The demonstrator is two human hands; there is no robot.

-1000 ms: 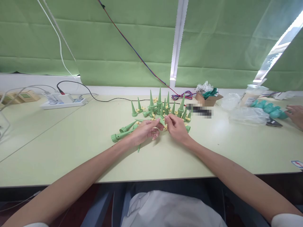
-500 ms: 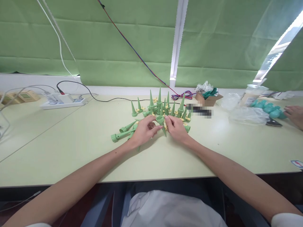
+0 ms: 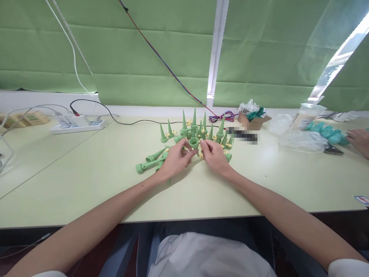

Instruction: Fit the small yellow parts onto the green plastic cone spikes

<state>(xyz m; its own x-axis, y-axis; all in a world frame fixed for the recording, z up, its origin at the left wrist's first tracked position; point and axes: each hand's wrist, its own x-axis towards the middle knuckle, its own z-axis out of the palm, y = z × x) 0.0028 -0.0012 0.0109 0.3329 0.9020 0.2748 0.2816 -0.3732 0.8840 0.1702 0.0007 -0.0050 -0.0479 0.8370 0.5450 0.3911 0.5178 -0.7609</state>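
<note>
A green plastic plant-watering spike [image 3: 193,143] is pinched in the fingers of my left hand [image 3: 178,157], its open round socket tilted up toward me and its point downward. My right hand [image 3: 213,154] is closed in a pinch right beside the socket. What its fingertips hold is small and hidden. Behind both hands, several green spikes [image 3: 194,119] stand upright in a cluster, many with small yellow valves [image 3: 188,122]. More spikes lie flat to the left of my left hand, including a long one [image 3: 147,165].
A power strip [image 3: 79,125] with cables stands at the back left. Toward the back right are a cardboard box [image 3: 253,122], a plastic cup [image 3: 307,117], clear bags [image 3: 302,141], teal objects [image 3: 328,132] and a phone [image 3: 333,150]. Another person's hand [image 3: 359,140] rests at the right edge.
The spike in my left hand has tipped, so its socket faces me more and its point shows less. Both hands stay in nearly the same place.
</note>
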